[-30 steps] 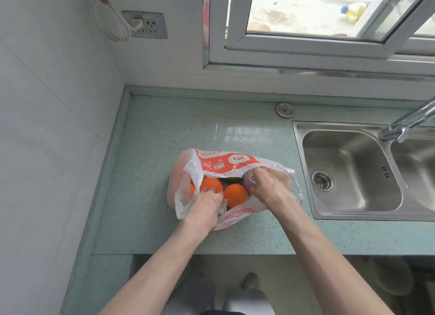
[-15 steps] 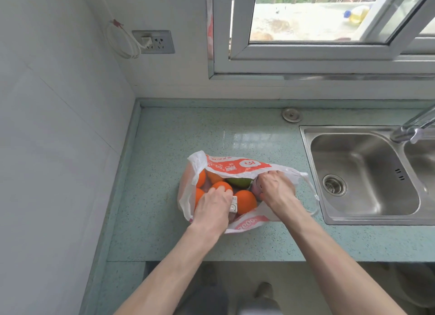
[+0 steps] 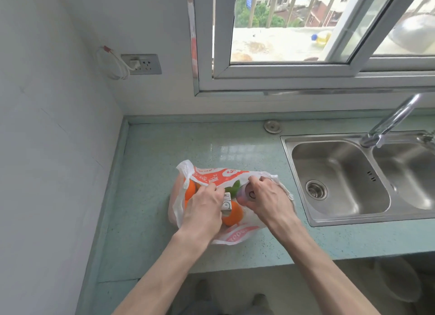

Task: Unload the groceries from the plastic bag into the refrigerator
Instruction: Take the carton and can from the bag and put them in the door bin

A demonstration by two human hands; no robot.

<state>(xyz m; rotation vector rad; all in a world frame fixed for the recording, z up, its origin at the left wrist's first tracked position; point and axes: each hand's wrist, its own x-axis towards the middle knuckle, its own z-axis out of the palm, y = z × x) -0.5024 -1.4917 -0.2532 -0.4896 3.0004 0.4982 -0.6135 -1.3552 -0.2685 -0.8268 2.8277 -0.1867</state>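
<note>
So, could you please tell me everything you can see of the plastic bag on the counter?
The plastic bag is thin, white and translucent with orange-red print, crumpled and lying open on the green speckled counter left of the sink. Inside show oranges, something green, a small white carton and a pinkish container. The left hand reaches into it at the carton; the right hand grips the container by the bag's right edge.

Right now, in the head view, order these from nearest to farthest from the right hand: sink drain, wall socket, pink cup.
1. pink cup, under the right hand, in the bag.
2. sink drain, to its right.
3. wall socket, far left on the wall.
</note>
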